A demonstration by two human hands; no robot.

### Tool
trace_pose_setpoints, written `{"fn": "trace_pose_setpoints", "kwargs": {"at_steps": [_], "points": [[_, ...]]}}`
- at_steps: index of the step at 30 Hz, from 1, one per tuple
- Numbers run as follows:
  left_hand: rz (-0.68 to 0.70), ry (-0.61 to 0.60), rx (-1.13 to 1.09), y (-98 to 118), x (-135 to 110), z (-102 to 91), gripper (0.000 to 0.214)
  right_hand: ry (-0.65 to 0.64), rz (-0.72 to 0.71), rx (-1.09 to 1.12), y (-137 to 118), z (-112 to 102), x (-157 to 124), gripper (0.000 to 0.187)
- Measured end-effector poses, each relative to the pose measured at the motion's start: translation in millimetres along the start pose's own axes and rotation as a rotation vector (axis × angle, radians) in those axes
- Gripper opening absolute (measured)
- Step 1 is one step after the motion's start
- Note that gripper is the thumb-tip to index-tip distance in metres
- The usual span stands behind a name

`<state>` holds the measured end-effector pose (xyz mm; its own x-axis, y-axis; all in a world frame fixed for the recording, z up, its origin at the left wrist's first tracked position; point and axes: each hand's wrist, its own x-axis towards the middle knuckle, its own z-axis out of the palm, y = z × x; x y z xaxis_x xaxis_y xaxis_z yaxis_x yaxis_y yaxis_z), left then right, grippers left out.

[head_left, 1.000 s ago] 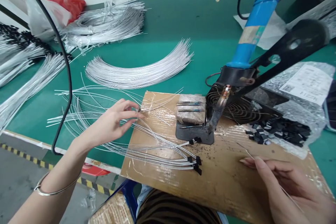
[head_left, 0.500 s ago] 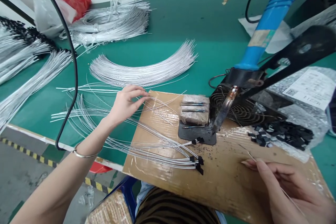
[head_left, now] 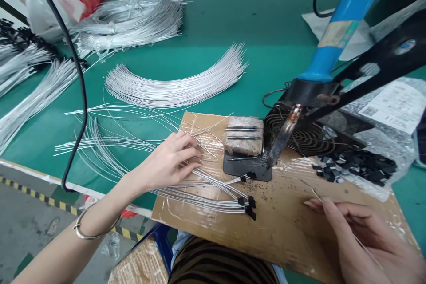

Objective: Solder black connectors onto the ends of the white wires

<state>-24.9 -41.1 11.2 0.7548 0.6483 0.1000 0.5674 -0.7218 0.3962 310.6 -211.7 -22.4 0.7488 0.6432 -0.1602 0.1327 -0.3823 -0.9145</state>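
Observation:
My left hand (head_left: pixel 171 159) reaches onto the left part of a cardboard board (head_left: pixel 286 226), fingers curled over loose silver wires (head_left: pixel 186 186) lying there. Several of these wires end in small black parts (head_left: pixel 249 206) near the board's middle. My right hand (head_left: pixel 362 239) rests at the board's lower right, pinching a thin solder wire (head_left: pixel 317 197) that points up and left. A soldering iron with a blue handle (head_left: pixel 336 40) hangs in a black holder, its tip (head_left: pixel 282 140) down on a dark plate (head_left: pixel 246 168).
A curved bundle of silver wires (head_left: pixel 176 86) lies on the green table, with more bundles (head_left: pixel 129 22) at the back left. A black cable (head_left: pixel 78 93) crosses the left side. A bag of black parts (head_left: pixel 359 164) and a small fan (head_left: pixel 302 135) sit at the right.
My left hand has moved down and right from the board's upper left corner onto the wires on the board. My right hand has stayed in place.

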Motion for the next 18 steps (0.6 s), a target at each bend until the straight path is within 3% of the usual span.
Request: {"fn": "trace_pose_setpoints", "kwargs": {"at_steps": [8,18], "points": [[0.046,0.011,-0.007,-8,4,10.0,0.013,0.009,-0.042,0.010,11,-3,6,0.048],[0.019,-0.002,-0.010,-2,4,8.5,0.011,-0.006,-0.044,0.039,11,-2,8,0.053]]}}
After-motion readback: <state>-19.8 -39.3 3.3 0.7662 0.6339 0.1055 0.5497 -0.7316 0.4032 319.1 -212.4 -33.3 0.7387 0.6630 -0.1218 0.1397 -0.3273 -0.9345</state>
